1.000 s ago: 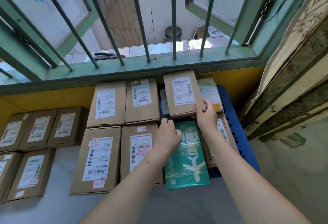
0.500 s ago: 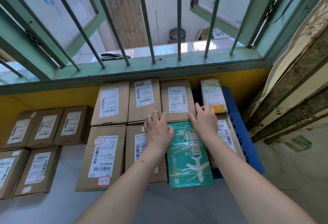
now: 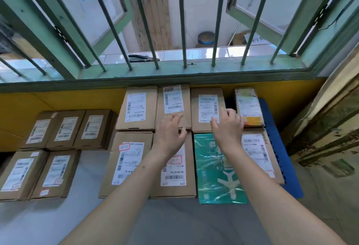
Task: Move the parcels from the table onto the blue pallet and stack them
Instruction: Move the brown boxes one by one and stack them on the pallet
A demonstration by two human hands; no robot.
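Brown cardboard parcel with white label (image 3: 207,109) lies flat, far row on blue plastic pallet (image 3: 291,176). Left hand (image 3: 171,134) and right hand (image 3: 227,126) spread open above it, gripping nothing; placement looks done. Next: fetch one of five brown boxes (image 3: 64,130) left. Pallet layer shows eight parcels, one green plastic mailer (image 3: 217,169).

Both forearms extend forward from the lower edge of the view, bare to the elbow, converging slightly. The left hand (image 3: 171,132) is palm-down, fingers spread and loosely curved, holding nothing. The right hand (image 3: 228,126) is likewise palm-down, fingers splayed forward, empty. The hands are apart, roughly level.
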